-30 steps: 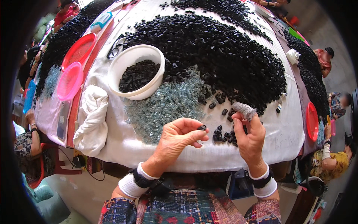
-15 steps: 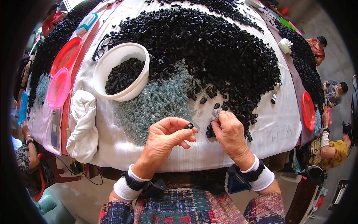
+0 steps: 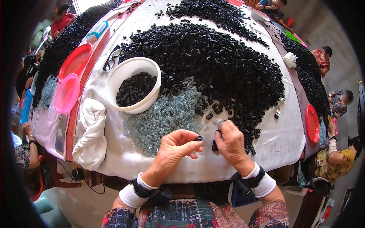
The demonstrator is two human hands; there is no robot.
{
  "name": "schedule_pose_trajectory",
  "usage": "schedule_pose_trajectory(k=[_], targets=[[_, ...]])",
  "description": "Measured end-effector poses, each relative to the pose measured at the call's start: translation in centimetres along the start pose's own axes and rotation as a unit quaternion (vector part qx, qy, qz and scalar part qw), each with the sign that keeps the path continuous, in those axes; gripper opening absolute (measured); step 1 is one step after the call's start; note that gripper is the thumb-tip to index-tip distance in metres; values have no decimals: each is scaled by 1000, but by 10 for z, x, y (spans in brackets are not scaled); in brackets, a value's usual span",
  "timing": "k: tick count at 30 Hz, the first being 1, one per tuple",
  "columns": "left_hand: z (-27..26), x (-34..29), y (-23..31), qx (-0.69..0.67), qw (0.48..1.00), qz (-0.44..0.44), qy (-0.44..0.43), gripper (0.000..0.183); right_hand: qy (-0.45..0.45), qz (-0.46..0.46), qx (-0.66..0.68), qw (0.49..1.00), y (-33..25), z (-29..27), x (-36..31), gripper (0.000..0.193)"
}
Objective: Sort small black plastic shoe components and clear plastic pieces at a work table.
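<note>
My left hand (image 3: 175,149) is closed in a pinch on a small black hollow plastic cap (image 3: 198,138), held above the white cloth. My right hand (image 3: 232,144) is curled at the near edge of a broad heap of small black plastic caps (image 3: 213,60). Something grey (image 3: 218,122) shows at its fingertips, perhaps a finger wrap; whatever those fingers grip is hidden. Left of the hands spreads a pile of fine metal springs (image 3: 163,123), touching the black heap. A white bowl (image 3: 111,95), partly filled with black caps, stands behind the springs.
A twisted white cloth (image 3: 91,136) lies at left, with eyeglasses (image 3: 113,57) beyond the bowl. Pink (image 3: 57,99) and red baskets (image 3: 88,53) and a phone (image 3: 61,131) line the left side. A red tray (image 3: 312,123) sits at right. Other people work around neighbouring tables.
The whole view has shifted, so the table's contents appear lower. My left hand keeps its pinch on the black cap. My right hand stays curled by the heap's near edge.
</note>
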State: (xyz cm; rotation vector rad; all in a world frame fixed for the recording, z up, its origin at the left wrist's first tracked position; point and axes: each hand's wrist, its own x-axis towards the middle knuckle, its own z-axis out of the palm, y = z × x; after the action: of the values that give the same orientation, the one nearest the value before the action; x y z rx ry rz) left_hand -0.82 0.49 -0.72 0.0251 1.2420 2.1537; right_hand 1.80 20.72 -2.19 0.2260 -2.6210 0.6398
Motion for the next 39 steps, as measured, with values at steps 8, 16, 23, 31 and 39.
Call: schedule_pose_trajectory(k=[8,16,23,31,39], targets=[[13,-1,2,-26,999,-2,-42,22,12,174,456,873,-47,-35,11,44],[20,-3,1,-47,998,8,-31,21,52,144,445,882,-50,-25,3,42],[18,-2,-2,7,1000,13,-13,21,89,122,414,898,-45,-12,-2,36],[20,-4,4,31,999,-17,16,22,89,71,282,952,-43,-14,-3,30],[13,-2,-3,30,999,-30,-9,21,65,-33,199,977,-44,-18,-3,31]])
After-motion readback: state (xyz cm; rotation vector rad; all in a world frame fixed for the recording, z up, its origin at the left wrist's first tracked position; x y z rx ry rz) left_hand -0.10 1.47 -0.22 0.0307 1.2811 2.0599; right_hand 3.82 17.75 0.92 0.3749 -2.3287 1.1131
